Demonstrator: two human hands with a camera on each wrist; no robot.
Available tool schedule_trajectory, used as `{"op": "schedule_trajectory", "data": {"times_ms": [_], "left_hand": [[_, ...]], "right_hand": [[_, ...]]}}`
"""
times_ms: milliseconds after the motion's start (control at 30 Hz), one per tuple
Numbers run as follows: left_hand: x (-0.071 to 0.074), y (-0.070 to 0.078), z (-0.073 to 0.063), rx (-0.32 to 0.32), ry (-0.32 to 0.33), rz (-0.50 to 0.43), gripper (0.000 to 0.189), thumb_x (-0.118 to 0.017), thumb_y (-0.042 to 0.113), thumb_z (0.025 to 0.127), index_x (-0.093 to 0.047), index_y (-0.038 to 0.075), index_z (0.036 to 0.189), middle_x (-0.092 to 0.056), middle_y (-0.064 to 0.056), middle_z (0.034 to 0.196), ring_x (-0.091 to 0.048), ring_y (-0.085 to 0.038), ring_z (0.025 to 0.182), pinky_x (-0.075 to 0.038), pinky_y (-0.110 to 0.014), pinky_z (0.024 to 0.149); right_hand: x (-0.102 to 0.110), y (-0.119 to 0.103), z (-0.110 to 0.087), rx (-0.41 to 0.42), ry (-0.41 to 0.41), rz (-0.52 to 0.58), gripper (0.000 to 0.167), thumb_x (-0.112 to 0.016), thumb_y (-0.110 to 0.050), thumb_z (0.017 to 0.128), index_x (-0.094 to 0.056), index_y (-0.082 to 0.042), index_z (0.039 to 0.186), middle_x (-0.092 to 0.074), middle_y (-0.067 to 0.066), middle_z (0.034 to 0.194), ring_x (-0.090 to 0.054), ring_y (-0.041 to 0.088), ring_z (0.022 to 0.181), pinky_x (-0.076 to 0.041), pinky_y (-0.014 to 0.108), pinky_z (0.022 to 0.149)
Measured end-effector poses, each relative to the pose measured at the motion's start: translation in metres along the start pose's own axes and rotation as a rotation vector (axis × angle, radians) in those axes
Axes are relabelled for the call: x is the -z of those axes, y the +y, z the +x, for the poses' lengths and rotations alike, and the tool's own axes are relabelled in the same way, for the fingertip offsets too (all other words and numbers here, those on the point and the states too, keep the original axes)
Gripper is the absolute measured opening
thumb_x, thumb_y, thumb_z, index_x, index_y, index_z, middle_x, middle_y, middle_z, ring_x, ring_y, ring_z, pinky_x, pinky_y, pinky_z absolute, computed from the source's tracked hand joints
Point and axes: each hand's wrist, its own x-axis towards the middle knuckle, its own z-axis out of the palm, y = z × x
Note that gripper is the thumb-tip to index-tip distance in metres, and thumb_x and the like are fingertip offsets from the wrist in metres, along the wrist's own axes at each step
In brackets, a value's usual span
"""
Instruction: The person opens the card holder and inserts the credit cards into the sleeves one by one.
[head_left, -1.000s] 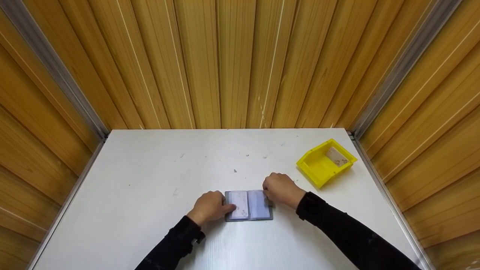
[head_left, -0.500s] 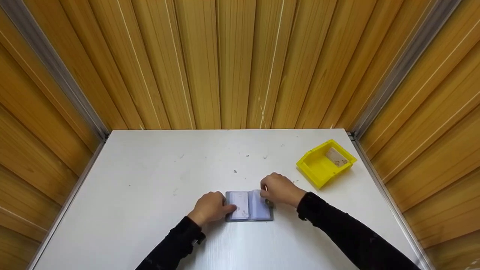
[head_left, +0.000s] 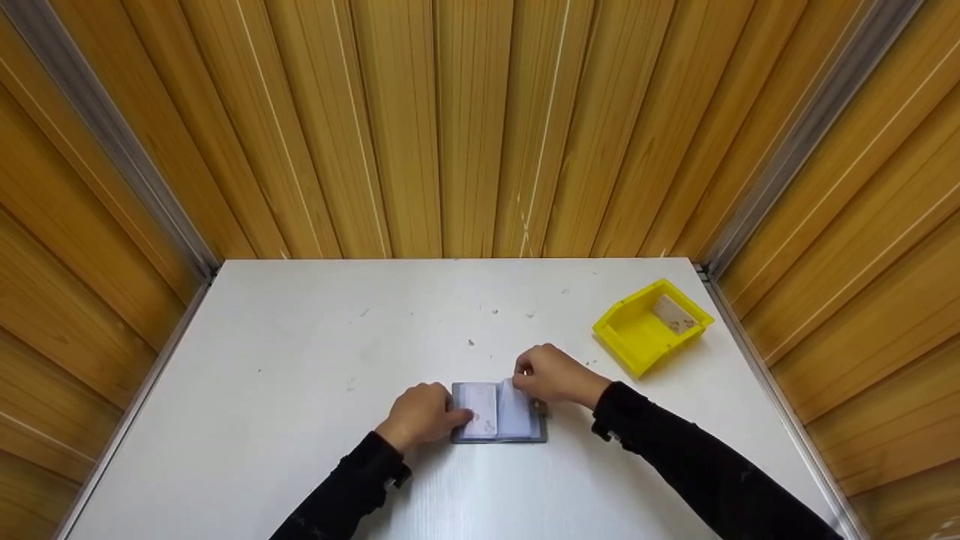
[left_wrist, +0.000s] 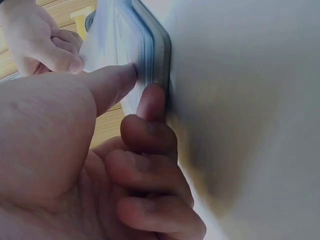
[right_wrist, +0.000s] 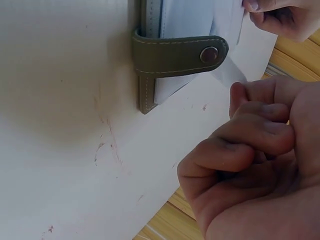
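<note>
A small grey-green card holder point(head_left: 544, 437) lies spread open on the white table, its clear sleeves showing. A pale patterned card point(head_left: 482, 397) shows in the left sleeve. My left hand point(head_left: 421, 412) grips the holder's left edge, thumb on the sleeves and fingertips at the cover, as the left wrist view confirms. At the upper right corner, my right hand point(head_left: 555, 373) pinches a clear sleeve page point(head_left: 514, 412) between thumb and index finger, lifting that corner. The right wrist view shows the holder's stitched strap point(right_wrist: 172, 57) with a snap button, standing unfastened beside the right hand.
A yellow bin point(head_left: 637, 345) stands at the right rear of the white table point(head_left: 300, 337), with a pale printed card or label point(head_left: 673, 313) at its back wall. Wood-patterned panels point(head_left: 465, 127) enclose the table at the back and both sides.
My right hand has moved slightly left, drawing the clear sleeve's upper corner up and inward. The left hand stays on the holder's left edge.
</note>
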Motion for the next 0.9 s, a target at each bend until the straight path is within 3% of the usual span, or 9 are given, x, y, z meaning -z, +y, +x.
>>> {"op": "schedule_trajectory", "data": {"times_ms": [433,600,900], "left_hand": [[-0.0002,0.0005,-0.0001,-0.02,0.03,0.011,0.045,-0.082,0.04,0.095,-0.062,0.017,0.063,-0.049,0.007,0.059,-0.045,-0.014,0.057,-0.032,-0.03,0.053],[-0.0025,0.0001,0.0012,-0.018,0.018,0.005,0.043,-0.082,0.04,0.095,-0.064,0.016,0.064,-0.05,0.007,0.059,-0.046,-0.014,0.057,-0.033,-0.031,0.053],[0.0066,-0.0008,0.0023,-0.013,-0.001,0.012,0.045,-0.079,0.041,0.097,-0.063,0.017,0.063,-0.051,0.007,0.058,-0.046,-0.014,0.056,-0.034,-0.03,0.054]], "right_hand": [[0.002,-0.0043,0.0042,-0.031,0.025,0.107,0.011,-0.074,-0.02,0.089,-0.079,-0.013,0.083,-0.065,-0.006,0.077,-0.056,0.011,0.073,-0.044,0.025,0.063],[0.0019,-0.0056,0.0045,-0.075,0.02,0.114,0.011,-0.074,-0.021,0.09,-0.078,-0.014,0.083,-0.066,-0.006,0.078,-0.057,0.012,0.074,-0.045,0.026,0.064],[0.0024,-0.0097,0.0066,-0.032,0.03,0.121,0.02,-0.072,-0.024,0.095,-0.082,-0.009,0.086,-0.066,-0.007,0.075,-0.056,0.011,0.07,-0.044,0.025,0.062]]}}
